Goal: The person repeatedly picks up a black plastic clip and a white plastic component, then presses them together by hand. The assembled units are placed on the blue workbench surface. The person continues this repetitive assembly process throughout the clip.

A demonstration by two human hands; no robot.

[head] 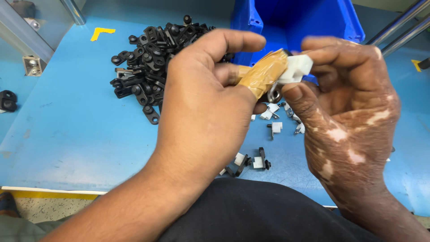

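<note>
Left hand (201, 112): raised over the middle of the counter (71, 134), its back to the camera; the fingers are curled in, and a thumb or fingertip wrapped in tan tape (264, 74) presses against the white clip from its 9 o'clock side.
Right hand (349, 116): raised at 3 o'clock of the left hand; its fingers are closed in a pinch on the white clip, forefinger above and thumb below.
White clip (295, 68): a small white plastic block held in the air between the two hands, just in front of the blue bin, with a metal ring-shaped part (274, 95) hanging beneath it.
Blue bin (313, 22): stands at 12 o'clock on the counter, open side to the camera.
Black parts (150, 67): a heap of small black plastic pieces at 10 o'clock of the left hand.
Loose pieces (275, 114): small white-and-black assemblies scattered on the counter beneath the hands, more at 6 o'clock (248, 162).
Yellow mark (101, 32): an angle painted at 11 o'clock.
</note>
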